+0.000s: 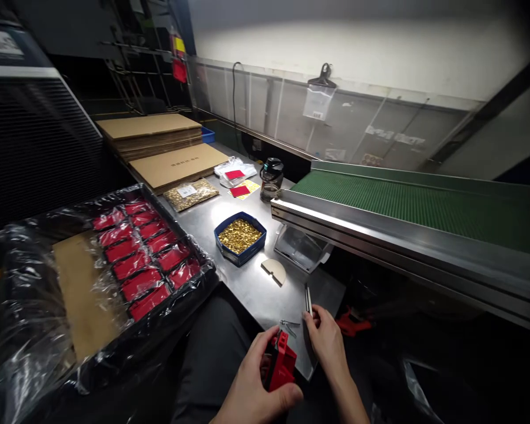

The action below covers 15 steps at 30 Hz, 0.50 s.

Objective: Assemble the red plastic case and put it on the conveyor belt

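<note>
My left hand (262,386) is wrapped round a red plastic part with black on one side (283,362), held over the near edge of the metal table (258,288). A pinch of my right hand (327,338) keeps a slim, straight strip, dark with a pale edge (308,299), pointing away from me; its exact kind does not show. Between the hands lies a small thin metal piece (290,325) like a bent wire or spring. Farther off is a round beige disc with a notch (274,272). A blue bin (241,258) holds many small brass-coloured pieces (239,235).
At the left, a box lined with clear plastic (22,330) holds rows of red parts (143,282). Flat cardboard (179,165) is stacked behind. A green conveyor (380,200) slopes in from the right, near a dark bottle (272,176) and a clear tray (300,247).
</note>
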Motion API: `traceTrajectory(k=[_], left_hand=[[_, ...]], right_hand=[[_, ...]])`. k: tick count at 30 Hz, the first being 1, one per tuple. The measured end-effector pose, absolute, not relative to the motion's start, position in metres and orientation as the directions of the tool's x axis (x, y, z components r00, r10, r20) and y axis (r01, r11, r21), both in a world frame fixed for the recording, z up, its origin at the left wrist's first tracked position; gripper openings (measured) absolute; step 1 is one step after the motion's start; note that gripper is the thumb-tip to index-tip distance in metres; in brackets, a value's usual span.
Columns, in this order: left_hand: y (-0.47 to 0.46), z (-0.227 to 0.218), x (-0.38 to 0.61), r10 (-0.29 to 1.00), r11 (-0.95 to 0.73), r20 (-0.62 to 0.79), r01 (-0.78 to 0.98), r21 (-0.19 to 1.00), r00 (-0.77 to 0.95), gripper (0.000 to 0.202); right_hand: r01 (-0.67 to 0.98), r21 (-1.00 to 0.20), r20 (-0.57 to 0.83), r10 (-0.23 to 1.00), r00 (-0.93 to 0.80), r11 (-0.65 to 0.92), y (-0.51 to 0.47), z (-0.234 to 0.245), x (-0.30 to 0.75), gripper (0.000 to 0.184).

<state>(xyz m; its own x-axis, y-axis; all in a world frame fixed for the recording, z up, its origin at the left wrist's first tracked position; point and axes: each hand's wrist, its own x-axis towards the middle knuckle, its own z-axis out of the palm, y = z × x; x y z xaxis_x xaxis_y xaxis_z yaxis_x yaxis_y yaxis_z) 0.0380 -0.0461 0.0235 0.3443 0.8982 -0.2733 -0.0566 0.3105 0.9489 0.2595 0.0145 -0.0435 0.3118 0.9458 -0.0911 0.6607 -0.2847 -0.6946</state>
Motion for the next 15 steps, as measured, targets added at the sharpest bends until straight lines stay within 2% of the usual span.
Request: traceTrajectory(k=[3,7,11,15], left_hand=[[-0.047,0.021,0.035,0.949,0.247,-0.248,0.028,0.969,0.194,0.103],[-0.05,0.021,0.031,0.975,0.18,-0.193,0.12,0.976,0.108,0.102],[-0.051,0.021,0.03,0.988,0.13,-0.141,0.151,0.98,0.062,0.104],[-0.052,0.018,0.03,0.993,0.075,-0.086,0.129,0.989,0.08,0.111]], right_hand=[[0.651,-0.708,-0.084,0.947,0.309,-0.275,0.016,-0.039,0.255,0.051],[0.577,-0.77,-0.141,0.955,0.262,-0.272,0.006,-0.017,0.241,0.055],[0.435,-0.867,-0.238,0.969,0.062,-0.241,-0.013,0.014,0.221,0.053],[0.192,-0.947,-0.291,0.939,-0.184,-0.256,-0.028,0.044,0.204,0.054]])
